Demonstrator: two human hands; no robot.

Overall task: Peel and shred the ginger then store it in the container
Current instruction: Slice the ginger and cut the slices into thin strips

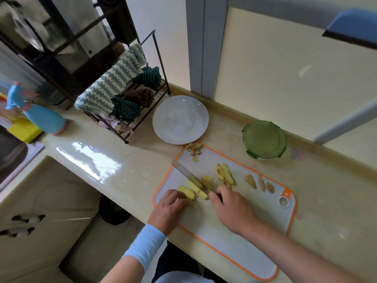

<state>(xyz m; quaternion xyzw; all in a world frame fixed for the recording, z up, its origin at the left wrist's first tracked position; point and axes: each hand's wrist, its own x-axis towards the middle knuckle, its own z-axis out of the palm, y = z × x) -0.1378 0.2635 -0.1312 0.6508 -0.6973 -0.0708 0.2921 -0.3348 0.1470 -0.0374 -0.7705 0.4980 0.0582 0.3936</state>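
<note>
On the white, orange-rimmed cutting board (240, 231), my left hand (168, 209) pins down a peeled yellow ginger piece (186, 192). My right hand (232, 209) grips the handle of a knife (188, 175); its blade lies across the ginger, tip pointing far left. Cut ginger slices (224, 173) lie further back on the board. Three small unpeeled ginger knobs (259, 181) sit to the right. Peel scraps (193, 149) are heaped at the board's far corner. The green lidded container (264, 138) stands shut beyond the board.
A white plate (180, 119) lies behind the board. A wire rack (130, 94) with cloths stands at the back left, a blue spray bottle (40, 116) and yellow sponge (25, 129) beside the sink (12, 158). The counter edge runs near my body.
</note>
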